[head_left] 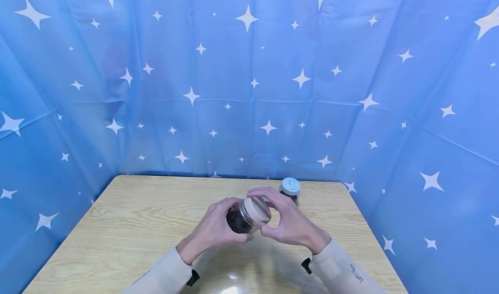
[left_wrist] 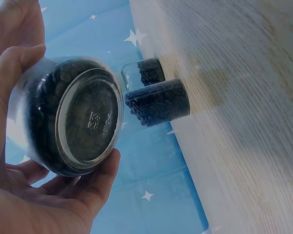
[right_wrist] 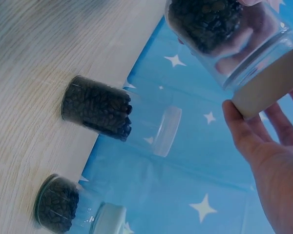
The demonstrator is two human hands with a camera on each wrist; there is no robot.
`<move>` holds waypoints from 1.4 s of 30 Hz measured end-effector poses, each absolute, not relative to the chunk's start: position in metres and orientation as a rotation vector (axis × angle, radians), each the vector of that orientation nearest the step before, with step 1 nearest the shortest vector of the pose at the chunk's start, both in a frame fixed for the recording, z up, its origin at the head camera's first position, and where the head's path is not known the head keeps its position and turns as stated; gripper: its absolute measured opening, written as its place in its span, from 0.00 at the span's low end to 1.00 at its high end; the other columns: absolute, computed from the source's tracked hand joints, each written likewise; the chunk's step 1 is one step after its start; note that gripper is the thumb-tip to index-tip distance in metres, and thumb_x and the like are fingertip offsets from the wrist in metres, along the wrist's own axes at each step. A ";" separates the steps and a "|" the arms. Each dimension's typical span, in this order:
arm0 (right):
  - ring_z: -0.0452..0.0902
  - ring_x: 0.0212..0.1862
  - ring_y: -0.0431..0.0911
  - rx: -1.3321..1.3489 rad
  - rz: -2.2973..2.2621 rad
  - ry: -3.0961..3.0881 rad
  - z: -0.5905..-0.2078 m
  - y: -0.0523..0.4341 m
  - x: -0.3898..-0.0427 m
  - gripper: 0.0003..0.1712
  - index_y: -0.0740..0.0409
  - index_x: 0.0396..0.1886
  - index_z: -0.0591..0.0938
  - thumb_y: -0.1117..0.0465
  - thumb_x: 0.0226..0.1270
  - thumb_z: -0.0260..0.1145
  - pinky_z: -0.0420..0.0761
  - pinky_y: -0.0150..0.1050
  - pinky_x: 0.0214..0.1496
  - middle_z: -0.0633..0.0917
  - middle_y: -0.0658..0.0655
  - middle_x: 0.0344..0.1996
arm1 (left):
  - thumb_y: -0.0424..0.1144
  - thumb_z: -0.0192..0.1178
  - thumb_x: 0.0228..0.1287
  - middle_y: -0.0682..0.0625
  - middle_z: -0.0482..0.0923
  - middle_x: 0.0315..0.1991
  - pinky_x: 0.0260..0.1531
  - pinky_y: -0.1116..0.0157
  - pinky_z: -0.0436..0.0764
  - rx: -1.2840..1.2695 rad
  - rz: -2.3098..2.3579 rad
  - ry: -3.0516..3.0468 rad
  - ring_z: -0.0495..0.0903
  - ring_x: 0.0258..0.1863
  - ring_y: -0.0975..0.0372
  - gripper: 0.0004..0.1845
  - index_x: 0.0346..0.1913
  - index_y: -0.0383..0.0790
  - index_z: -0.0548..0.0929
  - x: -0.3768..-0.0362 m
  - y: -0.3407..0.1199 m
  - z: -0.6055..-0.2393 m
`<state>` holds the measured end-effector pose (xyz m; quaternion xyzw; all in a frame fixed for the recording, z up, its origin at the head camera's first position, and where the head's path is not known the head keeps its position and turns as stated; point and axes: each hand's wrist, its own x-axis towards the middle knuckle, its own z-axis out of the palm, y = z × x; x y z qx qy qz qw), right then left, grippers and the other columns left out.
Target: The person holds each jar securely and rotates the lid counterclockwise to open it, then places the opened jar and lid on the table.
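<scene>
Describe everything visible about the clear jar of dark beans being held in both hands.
The clear plastic jar of dark coffee beans is round and squat, partly filled, with a tan screw lid still on. It is held tilted above the wooden table, lid toward the right. The left hand grips its body and base, where moulded marks show. The right hand has fingers curled round the lid.

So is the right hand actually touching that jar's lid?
Touching. The head view shows the right hand with fingers curled round the lid of the jar.
</scene>
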<state>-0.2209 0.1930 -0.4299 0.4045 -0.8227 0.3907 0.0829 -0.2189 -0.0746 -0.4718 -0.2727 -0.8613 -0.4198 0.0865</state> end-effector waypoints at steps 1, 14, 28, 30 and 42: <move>0.83 0.77 0.50 1.204 1.163 -2.457 -0.430 0.193 -0.221 0.47 0.45 0.83 0.79 0.67 0.64 0.81 0.92 0.59 0.71 0.83 0.52 0.80 | 0.54 0.93 0.48 0.60 0.92 0.56 0.54 0.64 0.89 -0.811 -1.255 -2.566 0.88 0.51 0.67 0.43 0.69 0.52 0.88 -0.219 -0.075 -0.472; 0.82 0.79 0.51 1.186 1.188 -2.445 -0.429 0.198 -0.222 0.49 0.38 0.83 0.78 0.68 0.65 0.81 0.91 0.61 0.72 0.82 0.52 0.81 | 0.54 0.93 0.47 0.60 0.92 0.56 0.54 0.64 0.89 -0.789 -1.252 -2.565 0.89 0.51 0.67 0.43 0.69 0.53 0.88 -0.221 -0.078 -0.471; 0.87 0.67 0.50 1.057 1.163 -2.495 -0.429 0.226 -0.224 0.48 0.39 0.83 0.78 0.70 0.64 0.80 0.93 0.53 0.70 0.85 0.51 0.77 | 0.56 0.93 0.47 0.60 0.92 0.56 0.57 0.62 0.89 -0.764 -1.244 -2.589 0.89 0.53 0.66 0.44 0.69 0.48 0.89 -0.223 -0.080 -0.466; 0.87 0.65 0.49 1.043 1.152 -2.501 -0.431 0.230 -0.225 0.48 0.40 0.83 0.78 0.70 0.65 0.80 0.94 0.49 0.67 0.85 0.52 0.76 | 0.56 0.93 0.47 0.61 0.92 0.56 0.57 0.62 0.89 -0.760 -1.252 -2.592 0.89 0.53 0.66 0.44 0.69 0.48 0.89 -0.223 -0.081 -0.465; 0.89 0.61 0.47 0.915 1.039 -2.540 -0.451 0.252 -0.233 0.44 0.52 0.80 0.81 0.70 0.63 0.81 0.96 0.49 0.64 0.87 0.54 0.73 | 0.56 0.93 0.47 0.61 0.91 0.57 0.61 0.60 0.89 -0.742 -1.247 -2.595 0.89 0.56 0.65 0.45 0.70 0.50 0.88 -0.225 -0.083 -0.464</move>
